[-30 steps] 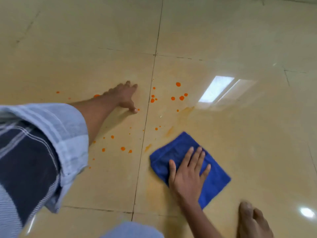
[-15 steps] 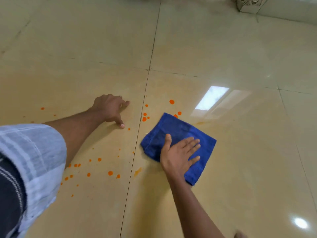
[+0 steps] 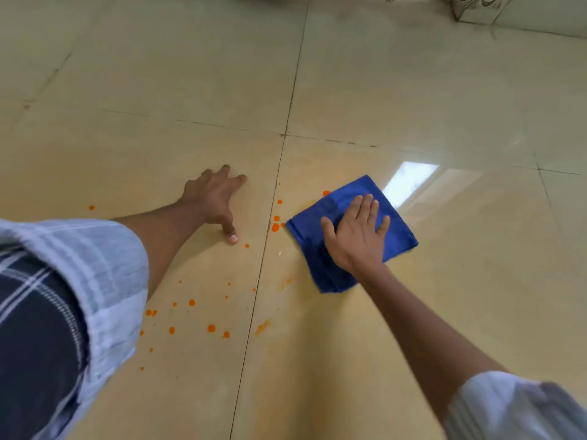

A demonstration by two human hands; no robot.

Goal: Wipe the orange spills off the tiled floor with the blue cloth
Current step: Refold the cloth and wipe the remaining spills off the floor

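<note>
Folded blue cloth (image 3: pixel 349 236) under right hand (image 3: pixel 355 236), fingers flat, splayed. Left hand (image 3: pixel 216 198) spread on floor (image 3: pixel 413 90). Orange drops (image 3: pixel 211 328), roughly twenty, scattered.

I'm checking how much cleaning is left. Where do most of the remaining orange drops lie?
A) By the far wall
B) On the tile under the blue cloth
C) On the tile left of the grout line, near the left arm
C: most orange drops dot the tile left of the grout line, beside the left arm, while the right hand presses the blue cloth on the other tile.
</note>
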